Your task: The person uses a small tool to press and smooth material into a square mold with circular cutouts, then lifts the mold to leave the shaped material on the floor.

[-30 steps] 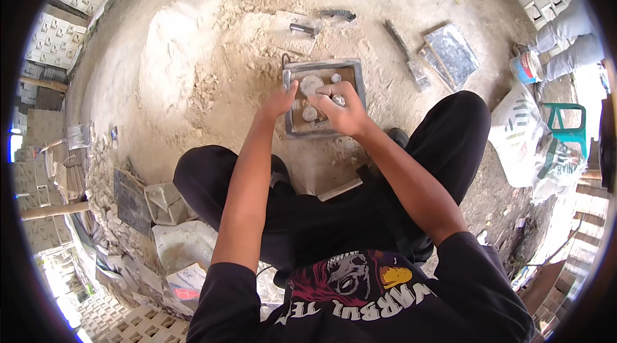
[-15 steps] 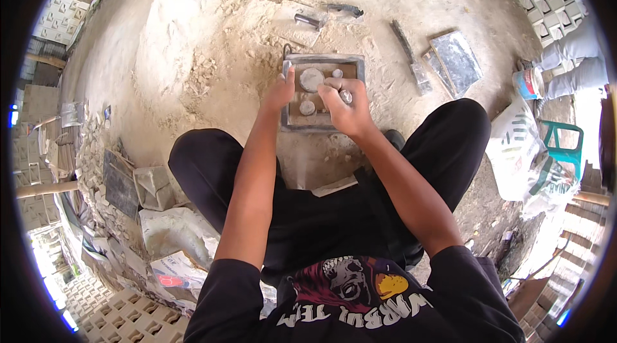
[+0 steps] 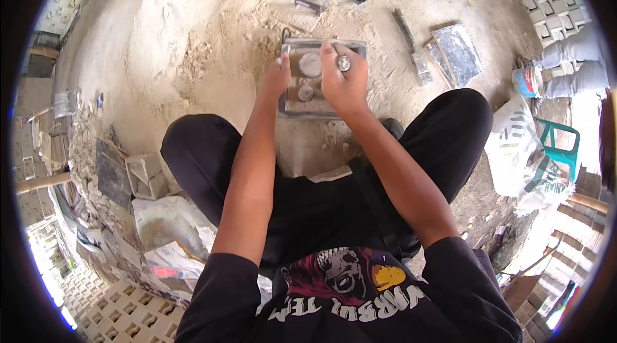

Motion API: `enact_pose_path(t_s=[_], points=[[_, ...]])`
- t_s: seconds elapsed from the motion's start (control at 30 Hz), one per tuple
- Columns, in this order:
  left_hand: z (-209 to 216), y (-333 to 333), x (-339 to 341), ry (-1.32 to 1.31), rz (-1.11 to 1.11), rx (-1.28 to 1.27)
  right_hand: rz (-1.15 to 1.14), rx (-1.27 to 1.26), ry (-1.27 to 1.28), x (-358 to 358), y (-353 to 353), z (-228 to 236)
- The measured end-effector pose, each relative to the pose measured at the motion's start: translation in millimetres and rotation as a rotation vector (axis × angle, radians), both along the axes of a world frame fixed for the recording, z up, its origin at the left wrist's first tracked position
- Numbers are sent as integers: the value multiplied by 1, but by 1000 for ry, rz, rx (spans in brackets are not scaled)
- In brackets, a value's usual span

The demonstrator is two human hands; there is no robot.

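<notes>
On the floor between my knees lies a rectangular grey mould frame (image 3: 312, 115) with a sandy brown inside. A large pale disc (image 3: 310, 65) sits in its upper middle, with a smaller round piece (image 3: 305, 93) below it. My left hand (image 3: 277, 78) grips the frame's left side, thumb up along the rim. Over the frame's right part, my right hand (image 3: 346, 79) is closed around a tool with a rounded, shiny metal end (image 3: 344, 63). Its working end is hidden under the hand. The fingers also cover the frame's right side.
A heap of pale powder (image 3: 164, 28) spreads at the far left. Beyond the frame lies a dark-handled trowel (image 3: 308, 4). Flat grey plates (image 3: 456, 54) and a long-handled scraper (image 3: 411, 47) lie to the right. Another person's legs (image 3: 569, 60) stand by a bucket (image 3: 527, 81), near white sacks (image 3: 514, 144).
My right hand has moved away from me, toward the frame's far right corner, with the metal-ended tool. My left hand stays at the frame's left side. The whole view has shifted slightly.
</notes>
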State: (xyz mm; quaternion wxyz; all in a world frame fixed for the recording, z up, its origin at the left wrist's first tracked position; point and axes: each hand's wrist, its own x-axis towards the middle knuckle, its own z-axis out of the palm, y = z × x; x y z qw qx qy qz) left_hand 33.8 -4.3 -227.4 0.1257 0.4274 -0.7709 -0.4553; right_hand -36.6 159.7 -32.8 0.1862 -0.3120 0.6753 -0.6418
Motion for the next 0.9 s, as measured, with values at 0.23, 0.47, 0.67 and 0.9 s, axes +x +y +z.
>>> enact_pose_path(t_s=[0.23, 0.47, 0.67, 0.9], points=[[2, -2, -1, -71, -2, -18, -44, -17, -48, -6, -17, 6], [-2, -3, 6, -85, -5, 23, 41, 86, -65, -5, -32, 11], [-31, -18, 10, -23, 22, 98, 169, -52, 92, -12, -39, -16], [-16, -9, 7, 10, 25, 170, 286, 5, 302, -3, -35, -14]])
